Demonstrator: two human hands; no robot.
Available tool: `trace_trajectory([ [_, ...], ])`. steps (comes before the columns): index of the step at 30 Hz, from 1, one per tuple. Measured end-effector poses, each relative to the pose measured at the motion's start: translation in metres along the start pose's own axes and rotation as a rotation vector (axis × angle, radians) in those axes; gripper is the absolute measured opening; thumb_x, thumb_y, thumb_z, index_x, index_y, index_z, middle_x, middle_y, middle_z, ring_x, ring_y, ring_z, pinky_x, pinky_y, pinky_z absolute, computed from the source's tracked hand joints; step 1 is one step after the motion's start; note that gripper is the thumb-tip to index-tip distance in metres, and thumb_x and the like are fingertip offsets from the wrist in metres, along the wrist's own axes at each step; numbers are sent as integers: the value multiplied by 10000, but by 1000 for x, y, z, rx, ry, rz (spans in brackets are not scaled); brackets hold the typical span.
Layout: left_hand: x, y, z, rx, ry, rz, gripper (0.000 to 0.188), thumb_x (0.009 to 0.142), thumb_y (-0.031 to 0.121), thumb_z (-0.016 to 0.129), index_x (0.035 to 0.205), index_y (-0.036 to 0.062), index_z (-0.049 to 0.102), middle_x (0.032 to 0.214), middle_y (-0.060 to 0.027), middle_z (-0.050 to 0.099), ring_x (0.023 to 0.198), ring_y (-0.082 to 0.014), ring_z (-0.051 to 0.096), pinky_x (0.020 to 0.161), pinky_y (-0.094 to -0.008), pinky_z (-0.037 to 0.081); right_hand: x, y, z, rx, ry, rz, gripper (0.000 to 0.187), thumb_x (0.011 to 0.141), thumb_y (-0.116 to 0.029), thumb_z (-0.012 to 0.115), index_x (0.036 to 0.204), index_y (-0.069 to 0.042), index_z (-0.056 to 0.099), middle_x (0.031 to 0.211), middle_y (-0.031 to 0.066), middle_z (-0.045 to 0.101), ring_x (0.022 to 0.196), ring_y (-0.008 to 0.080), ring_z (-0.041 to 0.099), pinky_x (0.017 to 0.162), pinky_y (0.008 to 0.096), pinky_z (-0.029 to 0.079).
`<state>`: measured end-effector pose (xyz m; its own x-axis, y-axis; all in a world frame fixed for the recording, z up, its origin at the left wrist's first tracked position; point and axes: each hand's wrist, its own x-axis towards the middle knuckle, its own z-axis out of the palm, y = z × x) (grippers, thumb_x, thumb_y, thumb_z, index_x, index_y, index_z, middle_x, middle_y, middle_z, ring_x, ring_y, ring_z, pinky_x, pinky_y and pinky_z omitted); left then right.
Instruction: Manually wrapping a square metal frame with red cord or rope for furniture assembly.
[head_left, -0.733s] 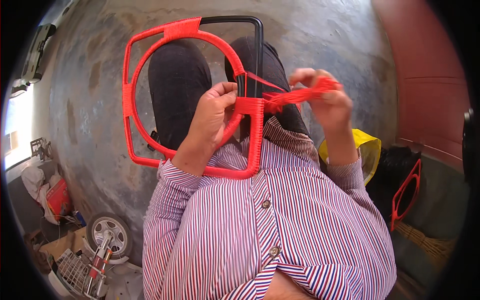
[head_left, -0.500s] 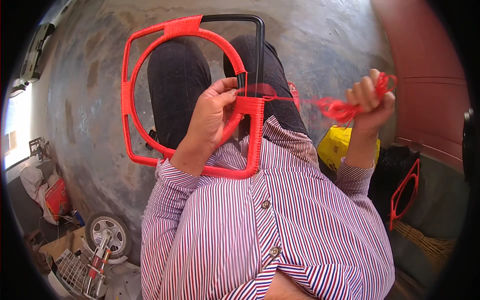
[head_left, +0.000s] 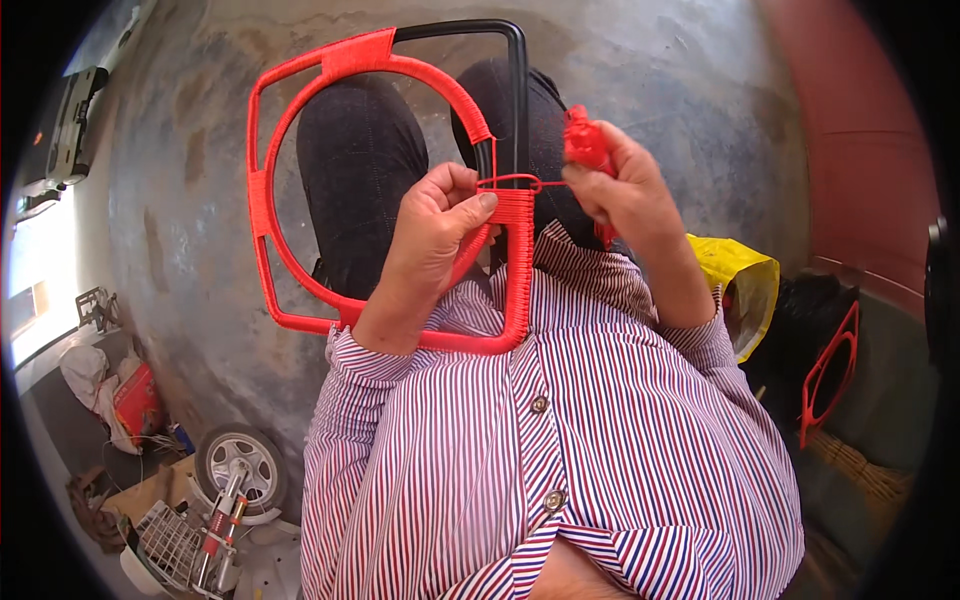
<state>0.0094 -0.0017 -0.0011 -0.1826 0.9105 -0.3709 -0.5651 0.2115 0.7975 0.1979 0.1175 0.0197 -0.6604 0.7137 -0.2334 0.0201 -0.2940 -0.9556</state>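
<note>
A squarish frame (head_left: 518, 270) with a round ring inside rests across my lap. Red cord wraps most of it; bare black tube (head_left: 520, 90) shows at the upper right. My left hand (head_left: 428, 235) is closed beside the right-hand joint of ring and frame, thumb and finger pinching a thin loop of red cord (head_left: 510, 180). That cord runs over the tube, just above the tight wraps, to my right hand (head_left: 630, 190). There it is closed around a bunched hank of red cord (head_left: 584, 138), part of which hangs below the fingers.
A yellow bag (head_left: 740, 275) and a black plastic bag (head_left: 800, 302) stand at right, near another red frame (head_left: 830, 375) and a straw broom (head_left: 855, 465). At lower left are a spoked wheel (head_left: 240, 470) and a wire basket (head_left: 165, 545). Concrete floor (head_left: 210, 200) lies ahead.
My right hand has come left with the cord hank, close to the frame. The wide, blurred cord loop has drawn down to a narrow one at the tube. My left hand stays by the joint.
</note>
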Motion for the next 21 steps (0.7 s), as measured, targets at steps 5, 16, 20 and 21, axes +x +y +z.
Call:
trace_trajectory([
  [5, 0, 1, 3, 0, 25, -11, 100, 900, 30, 627, 956, 17, 546, 840, -88, 648, 678, -140, 640, 606, -265, 550, -5, -1, -18, 302, -86, 6, 224, 802, 57, 571, 1008, -27, 546, 653, -32, 471, 470, 35, 396, 412, 205, 303],
  [16, 1, 4, 0, -124, 29, -51, 148, 887, 17, 637, 1011, 10, 558, 847, -91, 657, 713, -148, 660, 631, -269, 571, -11, -15, 1, 195, -100, -79, 171, 783, 20, 569, 945, -34, 559, 657, -22, 514, 474, 31, 400, 416, 204, 297],
  [20, 4, 8, 3, -222, -10, -103, 149, 918, 75, 604, 1046, 9, 567, 899, -87, 658, 762, -139, 654, 660, -272, 548, -3, -46, -50, -34, 107, -30, 154, 817, -38, 602, 969, -38, 578, 696, 10, 571, 454, 30, 397, 405, 199, 288],
  [21, 3, 10, 4, -247, -21, -118, 145, 930, 96, 592, 1043, 9, 569, 917, -84, 656, 778, -137, 650, 677, -273, 542, -7, -52, -68, -112, 197, -28, 145, 843, -63, 610, 983, -35, 579, 700, 23, 582, 443, 33, 394, 400, 200, 284],
])
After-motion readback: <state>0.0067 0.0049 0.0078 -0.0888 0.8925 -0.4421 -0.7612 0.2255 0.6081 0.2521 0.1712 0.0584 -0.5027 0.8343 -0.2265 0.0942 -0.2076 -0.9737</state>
